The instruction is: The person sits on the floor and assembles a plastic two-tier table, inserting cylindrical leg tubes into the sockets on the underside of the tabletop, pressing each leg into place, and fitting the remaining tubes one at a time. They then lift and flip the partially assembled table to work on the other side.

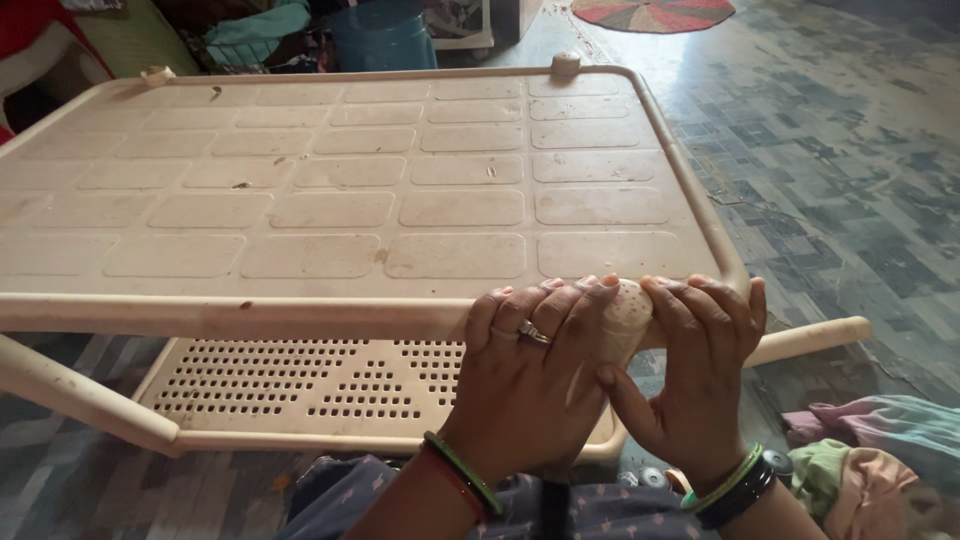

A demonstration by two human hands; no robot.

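A cream plastic table (350,200) with a panelled top stands low in front of me. My left hand (530,370) and my right hand (695,365) both wrap around a small round cream knob (630,305) at the table's near right corner. The knob is speckled and shows between my fingers. My left hand wears a ring and green and red bangles at the wrist. My right wrist carries a green bangle and a dark watch. A perforated lower shelf (300,385) lies under the top.
A cream table leg (810,338) sticks out to the right, another (70,390) at the lower left. Crumpled cloth (880,450) lies on the tiled floor at the right. A blue bucket (380,35) and clutter sit beyond the table, with a round mat (650,12).
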